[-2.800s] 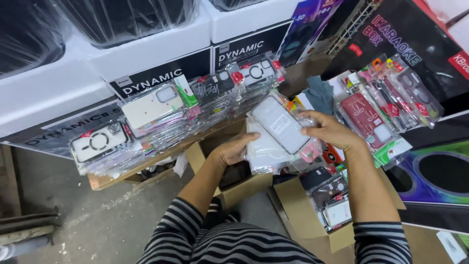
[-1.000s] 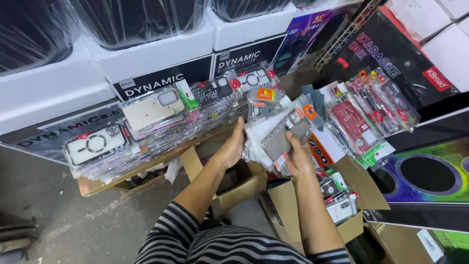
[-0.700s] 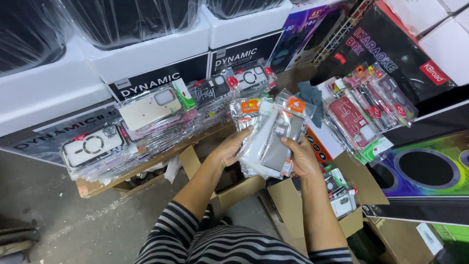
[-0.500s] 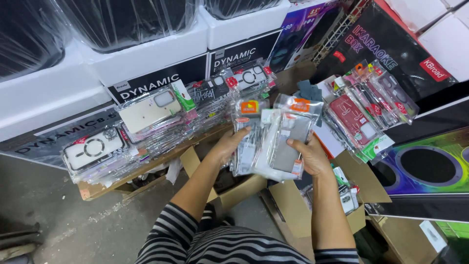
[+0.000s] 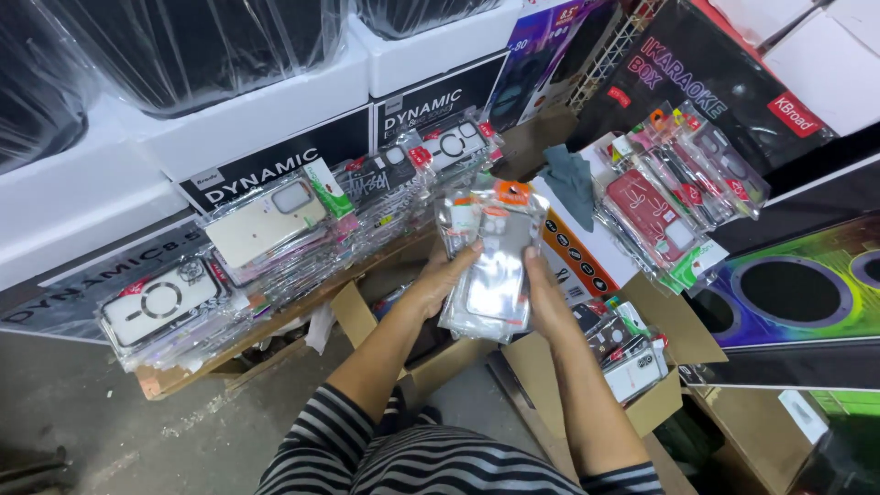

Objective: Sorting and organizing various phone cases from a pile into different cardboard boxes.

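Phone-accessory shop/stockroom: packaged phone cases [image 5: 266,220] in stacks, boxed speakers [image 5: 788,293], open cartons [image 5: 660,403].

Packaged phone cases [image 5: 275,247] crowd the left, hanging packs [image 5: 674,188] the right; open cardboard boxes [image 5: 632,367] block below. Bare floor [image 5: 101,431] lies free at lower left.

One head-worn camera looks steeply down, close over stacked phone cases [image 5: 266,229].

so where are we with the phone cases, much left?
Done: rows of packaged cases already lie on the shelf board. In hand: left hand and right hand grip one stack of bagged cases. Left: more cases in the open carton below.
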